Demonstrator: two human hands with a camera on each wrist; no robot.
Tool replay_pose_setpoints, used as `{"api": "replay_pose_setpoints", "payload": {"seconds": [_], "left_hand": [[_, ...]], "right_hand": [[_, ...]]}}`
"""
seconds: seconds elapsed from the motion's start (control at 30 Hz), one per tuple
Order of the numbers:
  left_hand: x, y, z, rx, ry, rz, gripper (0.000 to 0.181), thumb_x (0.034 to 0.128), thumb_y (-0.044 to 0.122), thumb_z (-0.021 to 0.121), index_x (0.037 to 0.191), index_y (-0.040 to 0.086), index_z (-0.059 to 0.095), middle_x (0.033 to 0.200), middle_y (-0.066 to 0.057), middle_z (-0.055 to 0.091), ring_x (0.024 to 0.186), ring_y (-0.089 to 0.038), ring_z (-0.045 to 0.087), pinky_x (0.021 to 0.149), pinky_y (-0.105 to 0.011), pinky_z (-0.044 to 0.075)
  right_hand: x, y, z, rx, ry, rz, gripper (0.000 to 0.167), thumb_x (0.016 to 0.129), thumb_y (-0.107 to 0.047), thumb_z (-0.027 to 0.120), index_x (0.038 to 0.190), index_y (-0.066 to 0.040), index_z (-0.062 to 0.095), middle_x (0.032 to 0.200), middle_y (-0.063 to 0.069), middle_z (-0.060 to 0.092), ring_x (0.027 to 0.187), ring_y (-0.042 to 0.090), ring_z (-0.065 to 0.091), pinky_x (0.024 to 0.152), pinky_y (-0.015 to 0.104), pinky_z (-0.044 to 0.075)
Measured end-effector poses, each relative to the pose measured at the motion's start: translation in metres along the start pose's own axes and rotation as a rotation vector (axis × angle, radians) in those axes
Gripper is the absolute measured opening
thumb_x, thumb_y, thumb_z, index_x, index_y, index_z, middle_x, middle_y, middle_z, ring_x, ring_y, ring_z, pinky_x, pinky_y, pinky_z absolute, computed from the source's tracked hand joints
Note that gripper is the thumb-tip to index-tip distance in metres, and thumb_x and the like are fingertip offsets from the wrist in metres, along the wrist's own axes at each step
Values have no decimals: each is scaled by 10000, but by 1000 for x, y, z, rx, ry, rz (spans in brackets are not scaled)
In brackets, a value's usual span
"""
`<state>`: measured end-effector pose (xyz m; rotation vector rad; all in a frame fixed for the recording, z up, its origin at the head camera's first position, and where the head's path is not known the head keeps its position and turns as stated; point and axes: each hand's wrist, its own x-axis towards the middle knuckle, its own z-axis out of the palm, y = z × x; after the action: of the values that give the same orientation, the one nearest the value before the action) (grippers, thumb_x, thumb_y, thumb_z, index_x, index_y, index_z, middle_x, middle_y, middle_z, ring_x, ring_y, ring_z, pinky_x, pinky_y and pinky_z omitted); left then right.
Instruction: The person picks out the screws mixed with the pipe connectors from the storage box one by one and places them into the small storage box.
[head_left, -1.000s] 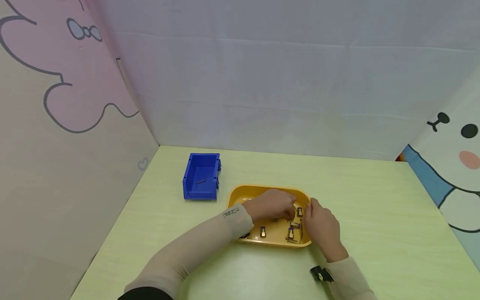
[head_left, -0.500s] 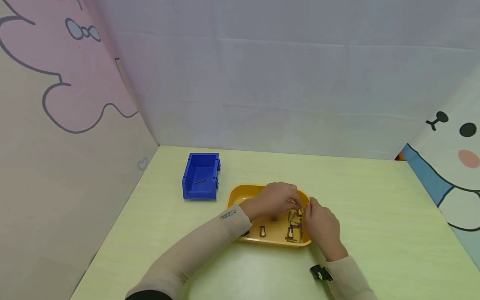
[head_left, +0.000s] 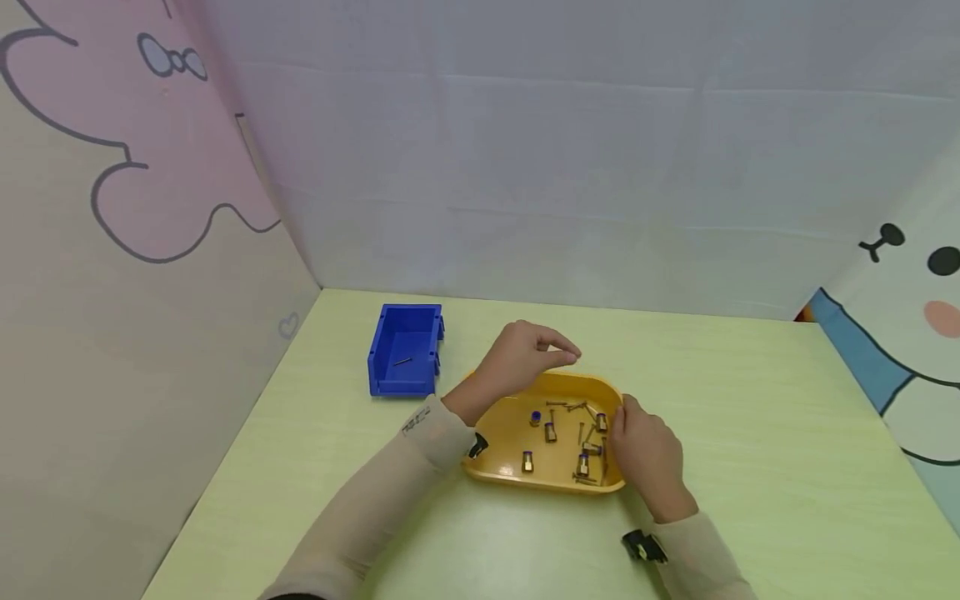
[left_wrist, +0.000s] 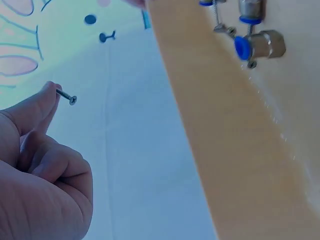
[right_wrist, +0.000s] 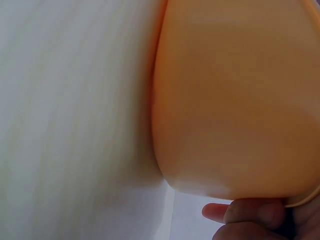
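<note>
My left hand (head_left: 521,358) is raised over the far rim of the yellow tray (head_left: 487,477). Between thumb and fingertips it pinches a small screw (left_wrist: 66,96), whose cross-slotted head sticks out in the left wrist view. My right hand (head_left: 648,454) grips the tray's right rim, with its fingers (right_wrist: 247,212) curled under the edge in the right wrist view. Inside the tray lie several screws (head_left: 581,433) and several brass fittings with blue collars, one fitting (head_left: 527,462) near the front wall. Another fitting (left_wrist: 260,46) lies on its side in the left wrist view.
A blue bin (head_left: 401,388) stands behind and left of the tray, with one screw (head_left: 402,361) on its floor. The pale green table (head_left: 765,417) runs back to a white sheet (head_left: 562,192). Printed panels flank both sides.
My left hand has come up out of the tray and moved back and to the left with a screw, uncovering the fittings and screws below. The right hand keeps its grip on the rim.
</note>
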<state>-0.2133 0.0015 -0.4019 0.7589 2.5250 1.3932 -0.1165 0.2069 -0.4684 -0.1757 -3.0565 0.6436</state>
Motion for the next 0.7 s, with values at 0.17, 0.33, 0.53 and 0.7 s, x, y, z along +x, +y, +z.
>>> {"api": "replay_pose_setpoints", "payload": {"seconds": [0.17,0.33,0.53,0.7], "left_hand": [[-6,-9,-27,-67,115,-80,112,936,353,695,986,316,789,1126,132,699,1172,-171,602,1006,-445,476],[-12,-27,-55,-89,272,-113,130,939,338,701,991,266,797,1127,86,703,1150,-172,595,992,-439,479],[-28,-52,-87,65,454,-167,145,934,309,705,1003,224,801,1063,-26,695,728,-167,522,636,-321,428],[-41,-74,-108,351,534,-268,185,955,332,671,1040,220,791,1048,-15,692,766,-208,575,582,-322,421]], "right_hand": [[-1,1,0,8,-10,1,424,1054,-209,374,1340,74,507,719,153,608,514,210,510,430,344,402],[-1,1,1,18,-4,-3,397,1060,-214,369,1289,67,529,682,137,578,507,215,498,426,342,384],[0,2,3,22,1,-6,364,1060,-214,366,1230,55,543,659,122,551,509,222,494,432,347,379],[0,4,4,21,0,-9,348,1062,-216,360,1190,48,547,637,117,531,502,227,492,429,351,376]]}}
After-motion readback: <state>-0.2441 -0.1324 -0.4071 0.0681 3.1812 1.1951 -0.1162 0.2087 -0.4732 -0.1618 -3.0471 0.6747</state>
